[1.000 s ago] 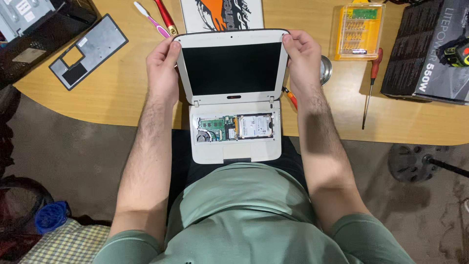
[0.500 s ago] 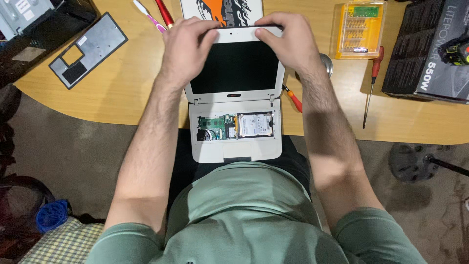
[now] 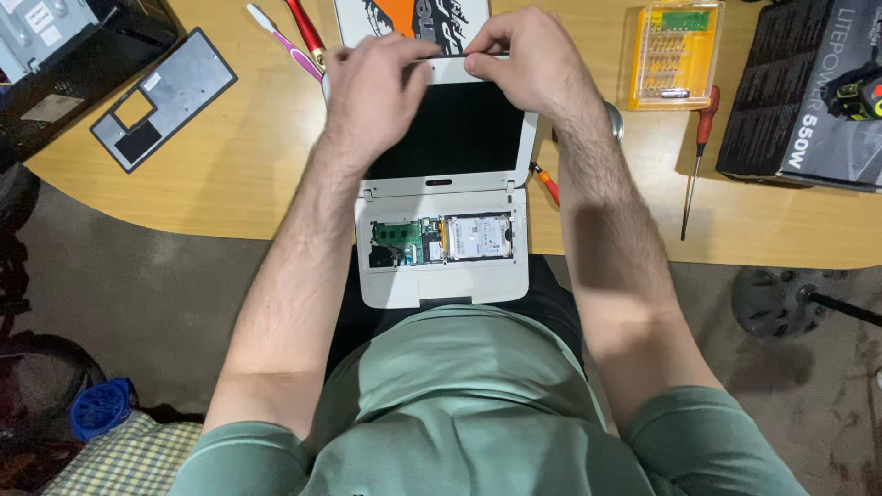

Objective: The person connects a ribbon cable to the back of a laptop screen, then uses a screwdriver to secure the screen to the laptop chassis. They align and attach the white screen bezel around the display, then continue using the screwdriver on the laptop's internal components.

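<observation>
A small white laptop (image 3: 441, 287) lies open, its base on my lap and its dark screen (image 3: 455, 138) resting on the wooden table (image 3: 239, 184). The keyboard is off, so a green circuit board (image 3: 401, 237) and a silver hard drive (image 3: 478, 236) show in the base. My left hand (image 3: 377, 92) and my right hand (image 3: 533, 69) sit close together at the top edge of the screen. The fingertips of both pinch the white bezel there. They hide the upper corners of the lid.
A grey keyboard panel (image 3: 161, 96) lies at the left beside a black device (image 3: 64, 55). A yellow bit case (image 3: 675, 50), a red-handled screwdriver (image 3: 698, 156) and a black box (image 3: 808, 92) are at the right. An orange-handled tool (image 3: 548, 184) lies by the hinge.
Both hands have moved from the sides of the screen up to its top edge and closer together. The laptop has stayed in place.
</observation>
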